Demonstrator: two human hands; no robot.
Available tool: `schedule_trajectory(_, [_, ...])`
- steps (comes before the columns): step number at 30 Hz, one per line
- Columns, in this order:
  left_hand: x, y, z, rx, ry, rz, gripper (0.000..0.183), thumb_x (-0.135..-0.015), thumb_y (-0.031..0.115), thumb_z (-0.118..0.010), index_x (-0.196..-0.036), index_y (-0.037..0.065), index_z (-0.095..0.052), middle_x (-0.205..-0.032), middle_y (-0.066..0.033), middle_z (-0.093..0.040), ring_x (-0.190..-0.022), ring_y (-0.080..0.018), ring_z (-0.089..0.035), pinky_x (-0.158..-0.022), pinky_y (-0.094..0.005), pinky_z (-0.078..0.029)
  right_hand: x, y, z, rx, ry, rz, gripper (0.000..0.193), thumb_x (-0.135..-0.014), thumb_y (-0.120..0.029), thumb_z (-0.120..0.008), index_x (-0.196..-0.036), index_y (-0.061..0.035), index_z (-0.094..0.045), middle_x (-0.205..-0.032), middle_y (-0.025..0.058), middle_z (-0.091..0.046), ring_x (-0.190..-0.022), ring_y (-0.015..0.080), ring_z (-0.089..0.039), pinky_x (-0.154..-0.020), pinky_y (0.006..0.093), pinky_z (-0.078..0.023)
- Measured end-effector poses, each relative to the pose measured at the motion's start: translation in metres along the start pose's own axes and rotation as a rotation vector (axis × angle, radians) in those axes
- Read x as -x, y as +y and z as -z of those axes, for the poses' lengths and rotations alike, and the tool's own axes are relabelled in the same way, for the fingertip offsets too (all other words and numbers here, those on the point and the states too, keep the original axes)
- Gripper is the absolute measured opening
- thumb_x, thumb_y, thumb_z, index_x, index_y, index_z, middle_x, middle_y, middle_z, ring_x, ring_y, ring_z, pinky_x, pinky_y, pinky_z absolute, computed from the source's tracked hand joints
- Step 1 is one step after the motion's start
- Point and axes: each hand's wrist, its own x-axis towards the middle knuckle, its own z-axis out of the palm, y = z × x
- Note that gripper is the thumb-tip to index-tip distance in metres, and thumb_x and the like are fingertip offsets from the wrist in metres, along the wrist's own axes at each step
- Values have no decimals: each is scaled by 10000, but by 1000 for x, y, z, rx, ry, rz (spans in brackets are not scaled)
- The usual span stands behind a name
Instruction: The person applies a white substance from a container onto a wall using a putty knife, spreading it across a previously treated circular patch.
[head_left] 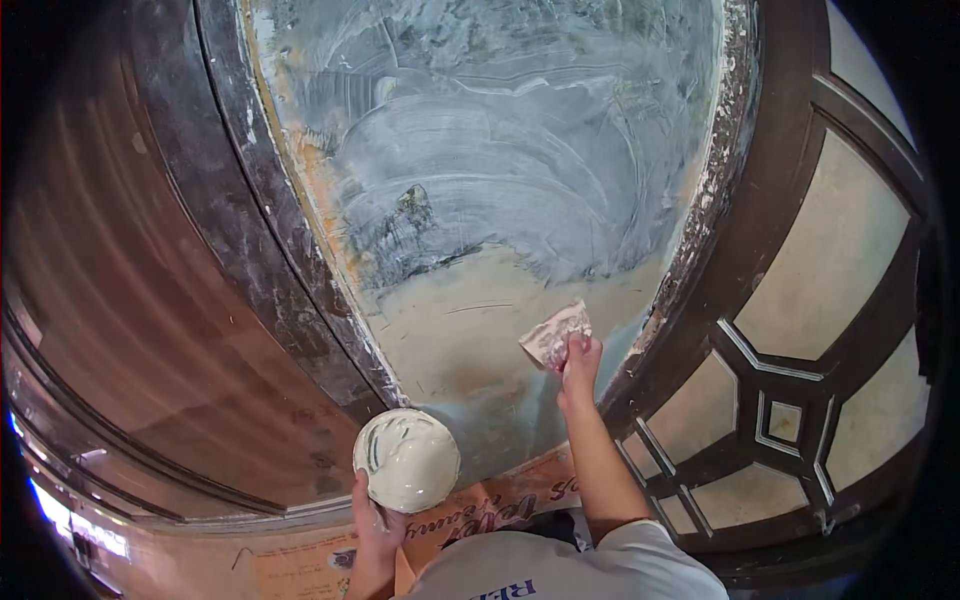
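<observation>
My left hand (pixel 378 522) is wrapped round the side of a round bowl (pixel 364 492). Smooth, wet-looking cream filler paste (pixel 420 462) fills it, streaked on the left. Ahead and to the right, my right hand (pixel 580 362) grips a flat, wide filling knife (pixel 557 332) smeared with pale paste, its handle hidden by my fingers. The blade is at a tall wall panel (pixel 480 180); whether its edge touches cannot be told. Cream filler (pixel 470 300) covers the panel's lower part, ending in a ragged upper edge. Higher up, the surface is blue-grey with curved white smears.
A dark, chipped frame (pixel 300 260) borders the panel on the left, a paint-flecked one (pixel 700 220) on the right. Brown glossy panelling (pixel 130 300) stands far left. At right is a dark lattice door (pixel 770 400) with pale panes. Printed orange sheeting (pixel 500 505) lies below.
</observation>
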Motion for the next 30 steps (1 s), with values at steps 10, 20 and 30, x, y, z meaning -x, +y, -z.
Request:
schedule_trajectory(10, [-14,-20,-7,2,3,39,490,-1030,329,-409,-1406,15,-420,-1409,-158,-507,-1270,-275,-528,-1099,-410,-413,33,-26,-26,97,-236,180,289,-927,-111,-620,-1138,-57,-431,-968,22,-513,-870,90,-523,-676,286,-480])
schedule_trajectory(20, [-6,-42,-33,3,72,54,496,-1008,357,-476,-1400,56,-443,-1380,-127,-542,-1219,-257,-575,-1024,-416,-498,54,-73,-67,483,-643,492,333,-919,-296,-654,-1101,-45,-530,-848,169,-640,-744,349,-648,-664,413,-506])
schedule_trajectory(30, [-10,-71,-66,1,86,42,502,-1028,348,-426,-1412,24,-407,-1375,-152,-537,-1251,-267,-547,-1044,-416,-478,-16,-38,53,134,-370,148,298,-947,-266,-663,-1067,-23,-541,-907,43,-660,-782,98,-596,-694,261,-496])
